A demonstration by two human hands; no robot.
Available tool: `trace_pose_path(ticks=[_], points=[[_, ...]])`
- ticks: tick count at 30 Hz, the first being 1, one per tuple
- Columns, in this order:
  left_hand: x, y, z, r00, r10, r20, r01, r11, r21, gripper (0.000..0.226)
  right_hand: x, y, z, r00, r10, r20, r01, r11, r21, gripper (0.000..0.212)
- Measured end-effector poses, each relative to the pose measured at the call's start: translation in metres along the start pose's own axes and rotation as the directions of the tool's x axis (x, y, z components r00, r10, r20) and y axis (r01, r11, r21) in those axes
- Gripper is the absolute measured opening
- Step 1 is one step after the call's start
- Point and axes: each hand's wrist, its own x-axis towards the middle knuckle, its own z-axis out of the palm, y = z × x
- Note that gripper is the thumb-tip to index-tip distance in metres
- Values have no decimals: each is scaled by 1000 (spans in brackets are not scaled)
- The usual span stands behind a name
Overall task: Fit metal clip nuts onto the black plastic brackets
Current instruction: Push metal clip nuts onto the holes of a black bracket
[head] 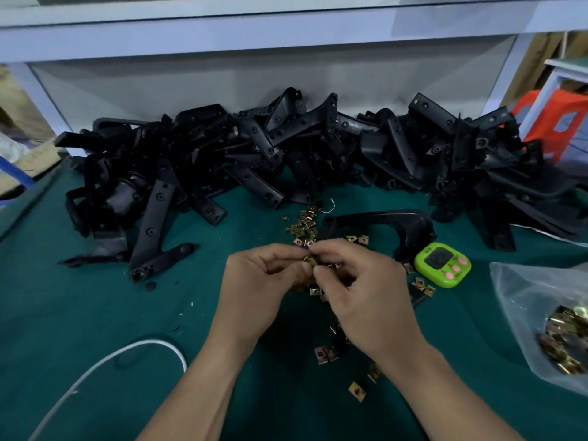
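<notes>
**Stage of work.** Your left hand [254,278] and right hand [359,291] meet above the green-covered table [79,313], each with fingers curled. Together they pinch one small brass-coloured metal clip nut [311,261] between thumb and fingertips. The nut is clear of any bracket, so this fitting appears not yet begun.

A single curved black plastic bracket [381,219] lies just beyond your hands, probably the next part to be fitted. Behind it, a long heap of black plastic brackets [286,148] runs along the back of the table. Whether any of these already carries a nut cannot be told at this size. Much stock seems left: loose clip nuts [304,222] are scattered around and beneath your hands, and a clear plastic bag [534,300] on your right holds many more.

**Materials.** The brackets are matt, rigid mouldings, flat-armed and pierced with round holes. The nuts are thin folded sheet metal, squarish and glossy, with a yellowish plating. The table cover looks soft and non-reflective. A lime-green plastic timer with pink buttons [443,264] stands near the single bracket, and a white cable [105,361] curves across the near left.
</notes>
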Motion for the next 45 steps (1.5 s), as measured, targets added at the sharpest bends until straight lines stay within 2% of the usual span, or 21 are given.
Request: trace_pose_path(ticks=[2,6,10,12,15,18,23,28,31,35,39,42,45], points=[[-1,3,-3,1000,-11,25,11,1000,22,10,0,0,-1,999,33,27,-34,998,43,23],[-2,5,-6,999,39,35,-42,995,86,18,5,0,-7,978,165,130,-187,966,181,21],[-1,7,-9,993,87,84,-95,990,104,16,9,2,-14,888,314,335,-424,842,335,9],[0,9,-12,990,79,115,-91,990,109,19,8,2,-12,837,371,402,-523,759,388,9],[1,10,-14,986,82,144,-97,991,95,21,7,1,-8,778,462,424,-627,604,492,20],[-1,8,-9,993,70,99,-80,991,106,21,7,0,-6,790,496,360,-608,556,566,28],[-2,3,-4,994,69,87,-84,979,187,21,5,0,-3,800,525,291,-583,565,584,34],[-3,1,-1,998,57,32,-64,954,292,30,6,1,-2,891,407,201,-454,805,381,26],[-3,2,-3,998,42,37,-51,943,328,27,6,1,-3,911,353,213,-406,860,309,22],[-4,3,-3,998,52,19,-56,951,305,24,6,1,-3,905,352,240,-418,842,341,21],[-4,2,1,1000,3,-6,-2,989,147,27,7,-2,-3,882,378,282,-470,752,462,25],[-5,-1,1,998,44,44,-52,979,197,26,6,-2,-3,868,421,261,-496,719,487,32],[-4,-1,0,994,63,85,-81,971,225,20,5,-1,-5,872,424,245,-490,748,447,35]])
